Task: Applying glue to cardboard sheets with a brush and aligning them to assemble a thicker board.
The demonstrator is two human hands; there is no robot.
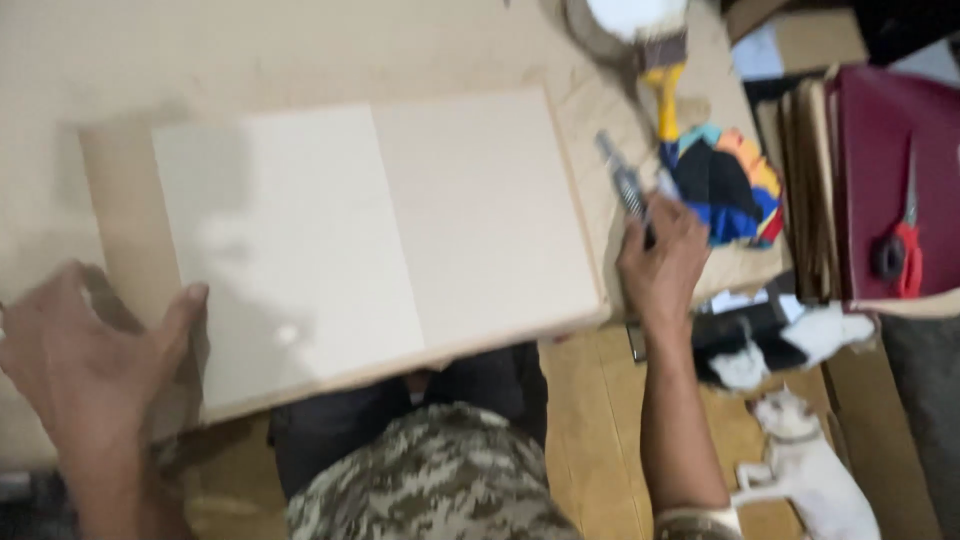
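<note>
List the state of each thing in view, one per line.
Board: lying flat, pale sheets on top, near edge overhanging the lap.
Left hand: open, thumb on the board's left edge.
Right hand: closed around a utility knife, blade state unclear.
Paintbrush: lying loose, yellow handle toward the person.
Coloured cloth: crumpled in a heap.
Scissors: closed, lying on a red sheet.
White dog: lying on the floor.

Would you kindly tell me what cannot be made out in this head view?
- Left hand: motion-blurred; contact with the board unclear.
- Tool in the right hand: blurred, kind uncertain.
- Brush: its top is cut off by the upper edge.
- Dog: partly cut off by the bottom edge.
</note>
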